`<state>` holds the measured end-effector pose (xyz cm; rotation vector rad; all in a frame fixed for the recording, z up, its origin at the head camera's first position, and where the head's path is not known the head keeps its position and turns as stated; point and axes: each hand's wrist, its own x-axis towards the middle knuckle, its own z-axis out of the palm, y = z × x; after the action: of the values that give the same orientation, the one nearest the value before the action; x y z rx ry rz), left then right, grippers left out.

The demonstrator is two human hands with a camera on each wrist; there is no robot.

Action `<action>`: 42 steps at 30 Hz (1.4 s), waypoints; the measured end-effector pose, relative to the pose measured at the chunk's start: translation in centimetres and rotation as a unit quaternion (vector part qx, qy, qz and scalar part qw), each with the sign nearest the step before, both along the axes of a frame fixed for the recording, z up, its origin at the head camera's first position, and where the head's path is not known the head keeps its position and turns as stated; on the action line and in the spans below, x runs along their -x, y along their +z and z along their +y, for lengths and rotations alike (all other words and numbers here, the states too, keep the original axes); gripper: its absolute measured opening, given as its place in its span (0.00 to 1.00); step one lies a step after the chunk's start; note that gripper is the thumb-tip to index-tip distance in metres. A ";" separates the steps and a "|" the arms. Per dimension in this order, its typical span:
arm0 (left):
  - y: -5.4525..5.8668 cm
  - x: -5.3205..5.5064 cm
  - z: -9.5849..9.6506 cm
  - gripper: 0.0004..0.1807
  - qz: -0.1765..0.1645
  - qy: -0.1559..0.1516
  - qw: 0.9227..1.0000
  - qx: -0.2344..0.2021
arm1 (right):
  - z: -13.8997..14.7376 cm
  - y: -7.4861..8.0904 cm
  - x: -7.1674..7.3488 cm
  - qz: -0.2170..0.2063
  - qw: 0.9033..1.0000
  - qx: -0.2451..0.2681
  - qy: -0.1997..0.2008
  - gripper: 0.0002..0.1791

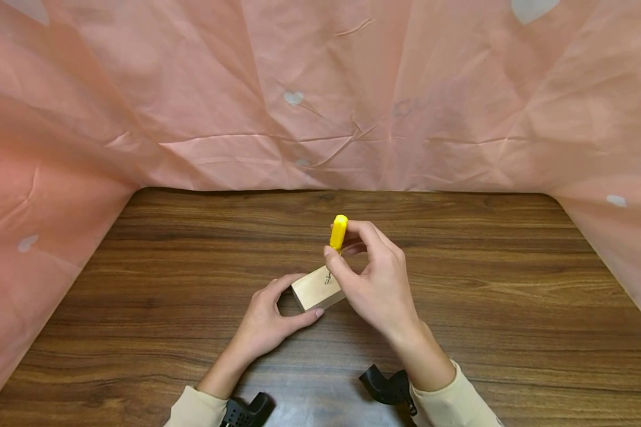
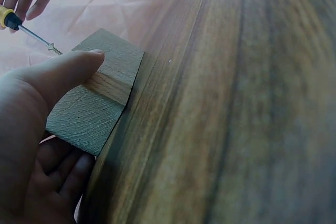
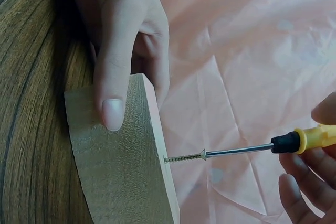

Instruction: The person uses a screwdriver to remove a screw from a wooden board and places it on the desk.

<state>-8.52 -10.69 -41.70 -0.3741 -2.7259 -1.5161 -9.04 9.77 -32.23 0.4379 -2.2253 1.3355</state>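
Note:
A pale wooden block lies on the table, gripped along its sides by my left hand, thumb on the near face and fingers at the far side. A screw stands upright in the block's top face, most of its thread showing above the wood. My right hand holds a screwdriver with a yellow handle and black collar, pinched between thumb and fingers. The screwdriver's tip meets the screw head, shaft and screw in one line. In the left wrist view, my left thumb presses the block's side.
The brown wood-grain table spreads out around the block. A pink sheet with pale hearts hangs behind it and along both sides. Black wrist devices sit at both beige sleeves near the front.

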 end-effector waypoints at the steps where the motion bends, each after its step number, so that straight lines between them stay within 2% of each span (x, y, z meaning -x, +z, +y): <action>1: 0.0 0.0 0.0 0.32 0.001 0.000 1.000 0.000 | 0.0 0.0 0.0 0.003 1.000 -0.002 0.000 0.14; 9: 0.0 0.0 0.0 0.32 0.005 0.001 1.000 0.003 | 0.0 -0.1 0.0 0.007 1.000 -0.009 0.004 0.26; 15: 0.1 -0.1 0.0 0.32 0.001 0.000 1.000 0.002 | 0.0 -0.1 0.0 0.003 1.000 -0.014 -0.015 0.22; 20: 0.1 0.0 0.0 0.32 0.002 0.000 1.000 0.005 | -0.1 0.0 0.0 0.011 1.000 -0.012 0.001 0.15; 29: 0.1 0.0 0.0 0.32 0.000 -0.002 1.000 0.003 | -0.2 -0.2 0.1 0.039 0.999 -0.012 -0.001 0.17; 35: 0.1 0.0 0.0 0.32 -0.005 0.000 1.000 0.000 | -0.2 -0.3 0.0 0.028 1.000 -0.005 -0.008 0.23; 42: 0.1 0.0 0.0 0.32 -0.004 -0.001 1.000 0.000 | -0.2 -0.3 -0.1 0.026 0.999 -0.001 -0.026 0.23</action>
<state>-8.49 -10.64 -41.64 -0.3714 -2.7309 -1.5216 -8.97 9.61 -32.51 0.4083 -2.1798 1.2819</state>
